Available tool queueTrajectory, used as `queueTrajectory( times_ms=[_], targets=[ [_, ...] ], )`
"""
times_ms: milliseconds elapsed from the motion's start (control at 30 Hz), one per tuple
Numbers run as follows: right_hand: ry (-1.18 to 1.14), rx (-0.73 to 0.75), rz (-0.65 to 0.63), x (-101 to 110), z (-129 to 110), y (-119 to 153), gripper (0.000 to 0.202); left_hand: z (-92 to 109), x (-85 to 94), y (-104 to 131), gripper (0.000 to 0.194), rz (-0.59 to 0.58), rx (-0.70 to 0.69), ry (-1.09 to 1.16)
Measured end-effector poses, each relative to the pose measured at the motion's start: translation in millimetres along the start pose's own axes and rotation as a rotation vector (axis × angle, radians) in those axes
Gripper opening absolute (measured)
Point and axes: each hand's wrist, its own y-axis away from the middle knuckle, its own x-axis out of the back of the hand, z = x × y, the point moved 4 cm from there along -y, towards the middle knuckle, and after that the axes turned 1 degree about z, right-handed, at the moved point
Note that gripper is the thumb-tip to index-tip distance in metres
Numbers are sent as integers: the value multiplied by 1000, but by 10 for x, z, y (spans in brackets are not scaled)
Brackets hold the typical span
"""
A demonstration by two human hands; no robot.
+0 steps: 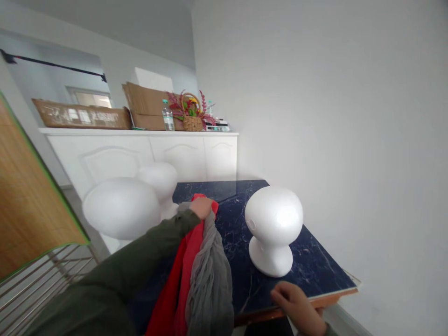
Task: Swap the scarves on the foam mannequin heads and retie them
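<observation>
Dark green sleeve (105, 289), matte woven fabric, crosses the lower left of the frame and ends at the left hand (202, 207), near the centre. Left grip: fingers closed on the upper ends of grey cloth (212, 275) and red cloth (177, 280), held together.

Position of the cloths: lower centre, falling from the grip toward the bottom edge; long axis runs close to vertical in the frame, leaning slightly left at the red side. The right hand (297, 305), at lower right, is well apart from both cloths and sits just below the near white foam head (273, 219), being the closer hand to it. Right grip: fingers curled, blurred; whether anything is inside cannot be told.

Materials: grey cloth thin, finely crinkled, gathered in lengthwise folds; red cloth smoother, with broader folds. Foam head rounded and egg-like above a narrowed neck and flared round base, upright, surface smooth and matt. Tabletop (238, 247) glossy dark blue with pale marble-like veins, edge wood-coloured. Two further white forms, the larger oval (122, 207) and the smaller form (159, 179), stand left of centre, partly overlapping in view.
</observation>
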Motion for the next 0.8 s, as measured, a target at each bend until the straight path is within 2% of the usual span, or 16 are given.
queueTrajectory(
  times_ms=[67, 100, 167, 200, 267, 367, 433, 533, 633, 700, 800],
  targets=[
    [94, -138, 293, 340, 396, -14, 38, 171, -300, 299, 29, -54, -68, 38],
    [116, -164, 417, 485, 514, -49, 45, 286, -444, 456, 33, -79, -109, 65],
    [133, -137, 569, 693, 591, -183, 75, 551, -695, 739, 46, -141, -187, 182],
    [128, -86, 574, 747, 563, -282, 86, 691, -789, 847, 54, -164, -227, 272],
    [97, 22, 459, 762, 440, -504, 91, 951, -902, 969, 71, -171, -311, 478],
    [9, 80, 259, 677, 258, -743, 70, 1226, -911, 951, 89, -70, -438, 728],
    [-24, 100, 230, 630, 160, -794, 57, 1300, -860, 884, 93, 24, -459, 866],
    [-32, 185, 286, 578, -28, -725, 51, 1275, -739, 842, 101, 138, -368, 1006],
    [-175, 277, 320, 442, -337, -537, 57, 1114, -534, 976, 103, 243, -262, 1007],
    [-358, 324, 229, 240, -622, -396, 57, 905, -370, 1174, 90, 308, -210, 937],
    [-584, 409, -66, -198, -1135, -226, 56, 429, -190, 1600, 63, 336, -130, 735]
  ],
)
